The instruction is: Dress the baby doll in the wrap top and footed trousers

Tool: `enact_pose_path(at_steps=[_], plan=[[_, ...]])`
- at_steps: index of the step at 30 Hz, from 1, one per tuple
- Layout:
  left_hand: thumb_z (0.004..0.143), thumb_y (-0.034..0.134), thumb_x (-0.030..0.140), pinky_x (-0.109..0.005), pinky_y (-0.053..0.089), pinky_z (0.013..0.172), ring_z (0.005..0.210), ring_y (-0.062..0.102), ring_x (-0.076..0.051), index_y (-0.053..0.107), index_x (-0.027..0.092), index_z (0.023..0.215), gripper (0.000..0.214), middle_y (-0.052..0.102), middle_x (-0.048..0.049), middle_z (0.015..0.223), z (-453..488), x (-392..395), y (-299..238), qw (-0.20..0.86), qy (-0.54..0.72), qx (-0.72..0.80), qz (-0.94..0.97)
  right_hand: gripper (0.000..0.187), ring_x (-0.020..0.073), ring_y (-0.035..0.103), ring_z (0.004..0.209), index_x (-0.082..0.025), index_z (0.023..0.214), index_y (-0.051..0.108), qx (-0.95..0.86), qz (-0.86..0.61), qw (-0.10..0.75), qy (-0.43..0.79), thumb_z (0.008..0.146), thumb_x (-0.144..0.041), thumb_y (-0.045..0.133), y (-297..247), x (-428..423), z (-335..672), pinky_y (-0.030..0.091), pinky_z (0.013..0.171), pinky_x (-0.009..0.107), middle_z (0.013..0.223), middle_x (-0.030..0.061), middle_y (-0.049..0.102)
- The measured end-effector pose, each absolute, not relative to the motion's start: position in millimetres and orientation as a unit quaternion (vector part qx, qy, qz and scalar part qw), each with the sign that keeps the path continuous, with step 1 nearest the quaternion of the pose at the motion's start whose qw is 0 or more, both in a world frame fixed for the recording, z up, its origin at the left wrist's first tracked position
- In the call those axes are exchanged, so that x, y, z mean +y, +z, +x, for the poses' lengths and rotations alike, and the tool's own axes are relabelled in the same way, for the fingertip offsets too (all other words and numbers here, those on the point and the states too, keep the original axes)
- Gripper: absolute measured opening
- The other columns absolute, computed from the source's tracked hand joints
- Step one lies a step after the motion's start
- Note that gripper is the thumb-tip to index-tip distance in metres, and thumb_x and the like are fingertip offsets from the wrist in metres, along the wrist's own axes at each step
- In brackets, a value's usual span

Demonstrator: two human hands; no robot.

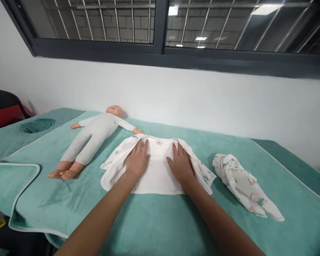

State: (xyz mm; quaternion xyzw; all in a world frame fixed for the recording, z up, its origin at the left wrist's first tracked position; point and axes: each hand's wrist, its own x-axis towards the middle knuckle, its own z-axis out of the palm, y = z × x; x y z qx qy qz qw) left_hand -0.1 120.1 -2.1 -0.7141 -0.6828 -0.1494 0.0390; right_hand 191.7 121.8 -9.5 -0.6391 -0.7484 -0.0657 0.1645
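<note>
A small white baby shirt with a printed pattern lies spread on the green cover, its plain inner side up and a label at the neck. My left hand rests flat on its left front panel, fingers stretched out. On the right panel lies my right hand, its fingers also extended and apart. Neither hand grips anything. To the left a baby doll in a white bodysuit lies on its back; its hand nearly meets the shirt's left sleeve. A crumpled patterned baby garment sits to the right.
The green plush cover drapes over a massage-type bed with a face hole at left. Its left edge is folded. A white wall and a barred window stand behind. A black and red chair is at far left.
</note>
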Motion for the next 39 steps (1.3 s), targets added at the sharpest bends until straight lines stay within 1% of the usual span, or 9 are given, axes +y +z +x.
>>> enact_pose_path(at_steps=[3,10,15,18,21,26,30,36,39], plan=[[0.091,0.047,0.030,-0.043,0.039,0.106,0.137,0.035,-0.031,0.021,0.023,0.152,0.067,0.020,-0.0119,0.158,-1.0,127.1,-8.9,0.057,-0.157,-0.674,-0.720,0.072,0.0327,0.019,0.142,-0.016,0.152,0.021,-0.751,-0.630,0.172,-0.101,0.089,-0.032,0.051,-10.9,127.0,196.5,0.022,0.113,0.049,0.157,0.0146,0.018],[0.087,0.054,0.041,-0.045,0.043,0.102,0.127,0.048,-0.036,0.028,0.022,0.150,0.070,0.024,-0.0173,0.156,8.3,152.4,-9.7,0.037,-0.175,-0.676,-0.715,0.081,0.0377,0.025,0.138,-0.023,0.151,0.024,-0.738,-0.653,0.157,-0.066,0.081,-0.044,0.058,-6.7,159.4,197.7,0.022,0.108,0.061,0.156,0.0130,0.023],[0.093,0.044,0.039,-0.046,0.045,0.099,0.127,0.048,-0.035,0.029,0.021,0.149,0.060,0.032,-0.0203,0.151,20.7,160.8,1.2,0.128,-0.261,-0.658,-0.695,0.062,0.0344,0.025,0.138,-0.014,0.147,0.032,-0.702,-0.650,0.252,-0.144,0.092,-0.038,0.044,-2.8,162.4,182.8,0.020,0.110,0.057,0.151,0.0184,0.029],[0.096,0.037,0.034,-0.047,0.043,0.102,0.134,0.040,-0.034,0.026,0.019,0.150,0.057,0.032,-0.0212,0.150,25.7,160.1,-2.7,0.167,-0.323,-0.630,-0.686,0.059,0.0325,0.021,0.140,-0.006,0.147,0.027,-0.683,-0.636,0.314,-0.174,0.093,-0.028,0.038,0.2,155.6,172.7,0.023,0.112,0.051,0.150,0.0222,0.026],[0.095,0.039,0.035,-0.051,0.035,0.108,0.139,0.031,-0.037,0.030,0.018,0.149,0.057,0.029,-0.0212,0.152,27.4,158.4,-10.6,0.192,-0.364,-0.605,-0.681,0.061,0.0318,0.019,0.141,-0.006,0.149,0.023,-0.680,-0.619,0.341,-0.192,0.092,-0.023,0.036,2.6,151.5,166.5,0.022,0.112,0.051,0.152,0.0209,0.024],[0.097,0.031,0.036,-0.048,0.044,0.101,0.134,0.041,-0.034,0.020,0.025,0.152,0.057,0.024,-0.0155,0.156,30.2,162.3,-9.6,0.102,-0.278,-0.652,-0.698,0.067,0.0383,0.018,0.141,-0.011,0.151,0.022,-0.694,-0.650,0.263,-0.166,0.090,-0.030,0.043,1.6,166.0,171.8,0.021,0.108,0.060,0.154,0.0220,0.023],[0.095,0.035,0.043,-0.047,0.045,0.100,0.129,0.046,-0.034,0.017,0.028,0.153,0.062,0.013,-0.0093,0.160,30.7,175.6,-8.8,0.047,-0.198,-0.684,-0.701,0.068,0.0362,0.019,0.142,-0.015,0.150,0.025,-0.710,-0.653,0.219,-0.149,0.085,-0.019,0.046,-8.5,184.9,182.5,0.014,0.110,0.061,0.156,0.0170,0.020],[0.095,0.023,0.055,-0.051,0.037,0.107,0.132,0.044,-0.036,0.028,0.025,0.150,0.062,0.019,-0.0108,0.159,23.5,195.5,-27.2,-0.015,-0.158,-0.710,-0.686,0.049,0.0319,0.032,0.136,-0.009,0.138,0.046,-0.746,-0.640,0.162,-0.086,0.091,-0.021,0.040,-19.2,186.5,187.5,0.020,0.111,0.055,0.147,0.0184,0.039],[0.095,0.022,0.057,-0.051,0.035,0.108,0.134,0.041,-0.036,0.028,0.026,0.150,0.064,0.019,-0.0126,0.159,19.5,199.8,-32.4,-0.040,-0.144,-0.697,-0.701,0.041,0.0246,0.040,0.132,-0.014,0.130,0.055,-0.800,-0.557,0.211,-0.076,0.094,-0.024,0.038,-4.0,174.8,196.5,0.024,0.113,0.043,0.142,0.0129,0.048]])
